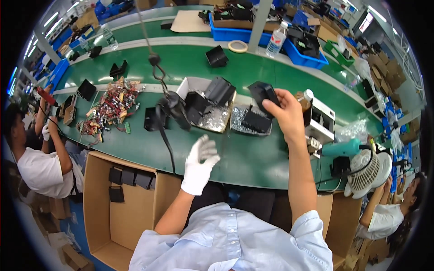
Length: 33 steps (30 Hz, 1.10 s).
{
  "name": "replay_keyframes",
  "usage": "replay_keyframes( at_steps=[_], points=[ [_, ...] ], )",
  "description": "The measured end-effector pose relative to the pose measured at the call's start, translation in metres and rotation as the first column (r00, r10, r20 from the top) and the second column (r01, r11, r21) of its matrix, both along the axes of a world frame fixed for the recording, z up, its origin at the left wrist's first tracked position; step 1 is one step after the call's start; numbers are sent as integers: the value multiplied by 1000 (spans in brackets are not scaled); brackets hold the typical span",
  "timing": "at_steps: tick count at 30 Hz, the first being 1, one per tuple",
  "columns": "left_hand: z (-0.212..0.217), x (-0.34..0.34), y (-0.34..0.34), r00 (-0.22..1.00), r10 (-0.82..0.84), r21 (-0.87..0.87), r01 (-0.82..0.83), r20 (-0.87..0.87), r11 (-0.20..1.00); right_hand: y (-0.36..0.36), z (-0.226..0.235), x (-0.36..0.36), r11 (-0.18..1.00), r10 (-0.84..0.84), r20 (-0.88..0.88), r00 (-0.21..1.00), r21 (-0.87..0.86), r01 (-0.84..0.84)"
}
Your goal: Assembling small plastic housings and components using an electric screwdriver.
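So my right hand (287, 113) has its fingers pinching a black plastic part (263, 94), held up just above the tray of screws (239, 121). My gloved left hand (200, 163) hangs over the green surface (135, 149), fingers loosely spread, gripping nothing. The hanging screwdriver (174, 108) dangles just beyond those fingertips, not touching.
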<state>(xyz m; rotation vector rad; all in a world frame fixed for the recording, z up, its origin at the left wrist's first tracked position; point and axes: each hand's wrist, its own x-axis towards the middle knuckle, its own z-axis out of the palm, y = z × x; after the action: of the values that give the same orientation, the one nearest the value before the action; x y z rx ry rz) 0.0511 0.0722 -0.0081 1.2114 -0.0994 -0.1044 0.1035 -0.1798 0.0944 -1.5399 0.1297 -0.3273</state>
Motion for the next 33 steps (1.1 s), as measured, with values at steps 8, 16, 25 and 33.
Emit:
replay_keyframes(
  at_steps=[8,16,25,33],
  points=[
    [-48,-2,19,973,220,507,-223,68,832,-23,-80,197,577,-57,132,990,-805,141],
    [-40,-4,9,829,216,720,-555,515,417,27,-143,334,392,409,120,905,-918,-55],
    [-41,3,4,865,212,758,-501,454,418,33,-59,277,801,17,105,994,-596,49],
    [-67,-9,23,910,377,355,-415,174,838,41,-21,-7,912,209,147,967,-386,-139]
  ],
)
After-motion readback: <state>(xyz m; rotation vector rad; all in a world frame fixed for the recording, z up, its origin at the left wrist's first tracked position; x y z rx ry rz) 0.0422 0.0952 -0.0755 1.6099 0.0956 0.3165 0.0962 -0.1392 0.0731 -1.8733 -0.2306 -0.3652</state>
